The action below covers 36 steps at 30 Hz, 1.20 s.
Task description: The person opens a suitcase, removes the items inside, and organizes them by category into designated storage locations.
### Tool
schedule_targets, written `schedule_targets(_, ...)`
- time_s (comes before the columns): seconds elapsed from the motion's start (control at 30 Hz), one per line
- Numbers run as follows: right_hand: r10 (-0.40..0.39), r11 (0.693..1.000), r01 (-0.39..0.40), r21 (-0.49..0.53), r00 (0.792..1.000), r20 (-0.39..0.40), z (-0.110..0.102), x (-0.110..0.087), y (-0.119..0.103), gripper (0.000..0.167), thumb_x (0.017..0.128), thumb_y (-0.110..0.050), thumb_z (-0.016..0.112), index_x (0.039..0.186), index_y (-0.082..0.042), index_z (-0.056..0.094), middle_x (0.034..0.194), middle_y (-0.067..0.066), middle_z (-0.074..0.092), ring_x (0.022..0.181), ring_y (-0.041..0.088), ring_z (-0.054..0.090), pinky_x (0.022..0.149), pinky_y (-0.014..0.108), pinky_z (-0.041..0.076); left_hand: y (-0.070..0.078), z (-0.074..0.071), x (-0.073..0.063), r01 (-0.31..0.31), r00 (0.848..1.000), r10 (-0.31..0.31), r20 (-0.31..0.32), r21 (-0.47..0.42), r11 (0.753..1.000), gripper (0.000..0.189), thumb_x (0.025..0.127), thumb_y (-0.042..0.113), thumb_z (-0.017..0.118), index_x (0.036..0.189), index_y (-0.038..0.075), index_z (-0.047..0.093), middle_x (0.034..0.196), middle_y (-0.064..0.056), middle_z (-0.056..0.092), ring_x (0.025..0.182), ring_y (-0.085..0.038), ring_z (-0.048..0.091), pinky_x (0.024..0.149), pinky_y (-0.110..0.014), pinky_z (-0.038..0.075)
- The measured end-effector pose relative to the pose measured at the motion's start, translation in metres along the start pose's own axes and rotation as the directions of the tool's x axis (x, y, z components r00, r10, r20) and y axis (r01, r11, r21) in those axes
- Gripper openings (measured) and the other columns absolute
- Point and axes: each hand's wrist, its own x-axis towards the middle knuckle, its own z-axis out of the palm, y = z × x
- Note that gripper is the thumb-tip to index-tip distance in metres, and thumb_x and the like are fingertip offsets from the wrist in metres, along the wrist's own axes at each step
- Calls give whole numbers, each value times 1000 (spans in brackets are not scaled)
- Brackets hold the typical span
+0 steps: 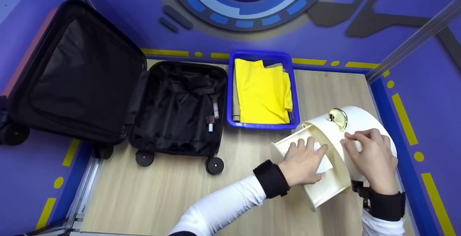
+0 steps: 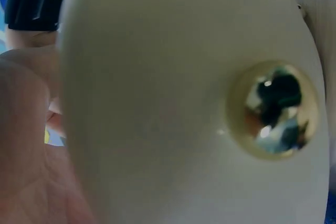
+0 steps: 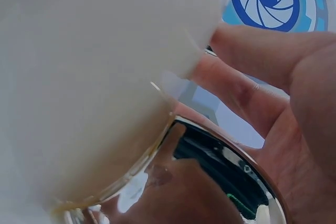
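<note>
A white rounded box (image 1: 363, 120) stands at the right of the table with its drawer (image 1: 326, 189) pulled out. My left hand (image 1: 302, 162) reaches over the drawer front, fingers bent down inside. It holds a small white item (image 1: 326, 164) that shows between thumb and index finger; its kind is unclear. A gold knob (image 2: 273, 111) on the drawer front appears in the left wrist view. Against the box's curved top, near its gold handle (image 1: 338, 119), rests my right hand (image 1: 374, 156). The right wrist view shows its fingers (image 3: 247, 87) partly hidden behind the white surface.
An open black suitcase (image 1: 180, 149) stands at the left, with small tube-like items (image 1: 215, 108) in its lining. Between suitcase and box sits a blue basket (image 1: 261, 126) with folded yellow cloth (image 1: 259, 92). Blue panels (image 1: 201, 38) border the table (image 1: 245, 207).
</note>
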Motion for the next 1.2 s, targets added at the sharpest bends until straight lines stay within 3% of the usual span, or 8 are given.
schedule_targets(0.4, -16, 1000, 16, 9, 1000, -9, 2, 2, -2, 28, 90, -22, 81, 108, 0, 79, 116, 25, 61, 111, 53, 51, 66, 74, 45, -3, 13, 7, 75, 996, -80, 48, 97, 992, 65, 83, 57, 76, 136, 29, 52, 120, 3, 51, 102, -18, 55, 76, -32, 44)
schedule_targets(0.57, 0, 1000, 0, 2, 1000, 6, 3, 2, -2, 29, 91, -24, 81, 109, -1, 78, 117, 25, 61, 113, 54, 50, 64, 77, 43, -6, 12, 7, 86, 995, -90, 43, 86, 993, 84, 81, 72, 72, 149, 31, 46, 130, 3, 53, 110, -18, 55, 84, -33, 46)
schedule_targets(0.77, 21, 1000, -21, -11, 1000, 20, 1, 1, -1, 30, 92, -25, 80, 110, -1, 78, 118, 24, 60, 113, 52, 50, 64, 78, 43, -24, 5, -6, -9, 986, 8, -166, -6, 1000, 73, 92, 68, 62, 152, 30, 47, 141, 2, 53, 123, -18, 53, 94, -33, 46)
schedule_targets(0.87, 27, 1000, -27, -11, 999, 26, 0, 0, -1, 30, 93, -26, 79, 109, -1, 78, 119, 24, 60, 113, 51, 49, 64, 77, 43, -40, 6, -18, -152, 917, 118, -380, -59, 987, 55, 95, 51, 67, 143, 26, 56, 143, -1, 53, 128, -19, 53, 99, -32, 46)
schedule_targets(1.0, 36, 999, -36, -7, 999, 38, -1, 0, 0, 30, 94, -27, 78, 111, -2, 78, 120, 23, 59, 114, 51, 48, 65, 77, 42, -61, 18, -31, -332, 748, 215, -628, -73, 940, 34, 93, 30, 68, 124, 16, 66, 130, -6, 58, 118, -19, 58, 98, -27, 49)
schedule_targets(1.07, 42, 999, -42, -8, 998, 44, -1, 0, 0, 31, 94, -28, 77, 112, -3, 78, 121, 23, 59, 115, 51, 48, 65, 78, 42, -68, 29, -37, -376, 680, 229, -697, -64, 924, 25, 92, 26, 68, 115, 14, 66, 118, -6, 59, 108, -17, 60, 92, -25, 50)
schedule_targets(1.13, 45, 999, -44, -7, 998, 47, -1, 0, 0, 31, 95, -28, 77, 112, -3, 78, 122, 23, 58, 115, 51, 47, 65, 78, 42, -73, 42, -43, -391, 639, 227, -735, -57, 919, 21, 91, 25, 68, 108, 13, 64, 109, -4, 58, 97, -15, 59, 84, -22, 50)
schedule_targets(1.2, 44, 999, -43, -8, 998, 47, -1, 0, 0, 31, 94, -28, 77, 113, -3, 78, 122, 23, 58, 115, 51, 47, 65, 78, 42, -77, 55, -48, -397, 620, 222, -752, -57, 916, 21, 90, 25, 70, 105, 13, 62, 103, -2, 57, 91, -14, 58, 79, -22, 49)
